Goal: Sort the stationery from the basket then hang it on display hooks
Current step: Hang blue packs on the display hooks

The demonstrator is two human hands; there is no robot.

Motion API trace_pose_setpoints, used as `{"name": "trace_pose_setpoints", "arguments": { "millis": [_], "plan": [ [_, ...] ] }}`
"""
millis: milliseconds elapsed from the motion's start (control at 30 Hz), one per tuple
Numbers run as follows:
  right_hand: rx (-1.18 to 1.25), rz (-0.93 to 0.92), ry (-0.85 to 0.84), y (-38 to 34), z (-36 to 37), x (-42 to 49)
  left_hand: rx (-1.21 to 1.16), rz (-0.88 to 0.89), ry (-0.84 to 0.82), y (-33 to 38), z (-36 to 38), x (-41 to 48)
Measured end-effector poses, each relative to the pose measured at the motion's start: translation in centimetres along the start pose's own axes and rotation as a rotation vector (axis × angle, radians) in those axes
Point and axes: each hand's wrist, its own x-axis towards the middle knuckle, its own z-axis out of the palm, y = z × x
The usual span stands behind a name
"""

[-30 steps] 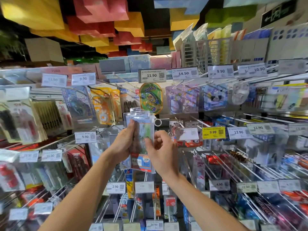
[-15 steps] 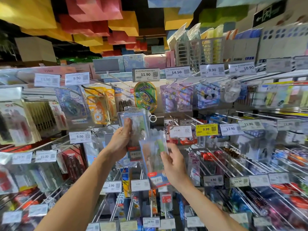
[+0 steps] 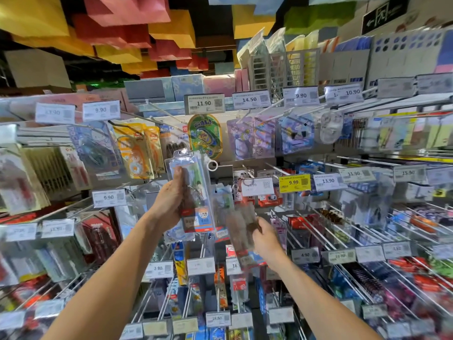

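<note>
Head view: left hand (image 3: 171,201) raised mid-scene, gripping a stack of clear packets (image 3: 193,190). Thumb pressed flat on the front, fingers wrapped behind. Stack upright, in front of the display, just below the green oval pack (image 3: 205,136). Right hand (image 3: 266,239) lower and to the right, fingers curled, pinching a single clear packet (image 3: 241,238). That packet is blurred, apart from the stack, left of and below the yellow 9.99 tag (image 3: 294,183).

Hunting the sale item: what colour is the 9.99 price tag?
The 9.99 price tag is yellow, clearest in the head view.
</note>
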Motion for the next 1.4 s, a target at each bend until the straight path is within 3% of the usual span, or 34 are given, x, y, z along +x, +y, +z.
{"name": "trace_pose_setpoints", "arguments": {
  "millis": [167, 833, 1033, 1100, 1267, 1333, 1400],
  "plan": [
    [-0.085, -0.213, -0.024, -3.4, 1.0, -0.8, -0.017, -0.032, -0.004, 0.1, -0.1, 0.1],
    [-0.107, -0.014, 0.056, -5.0, 3.6, 1.6, 0.023, -0.003, -0.041, 0.6, 0.4, -0.5],
    [0.479, 0.324, 0.148, -6.9, 4.5, 3.6, 0.023, 0.001, -0.045, 0.4, 0.3, -0.1],
    [0.536, 0.342, 0.188, -7.3, 4.6, 3.8, 0.019, 0.006, -0.061, 0.4, 0.4, -0.1],
    [0.305, 0.128, 0.257, -5.8, 5.0, 2.7, 0.051, 0.001, -0.087, 0.7, 0.2, -0.4],
    [0.102, -0.074, 0.235, -6.2, 4.6, 1.6, 0.071, -0.001, -0.083, 0.8, 0.1, -0.5],
    [0.046, -0.267, 0.214, -7.6, 4.4, -0.5, 0.065, 0.004, -0.077, 0.8, -0.1, -0.6]
  ]
}}
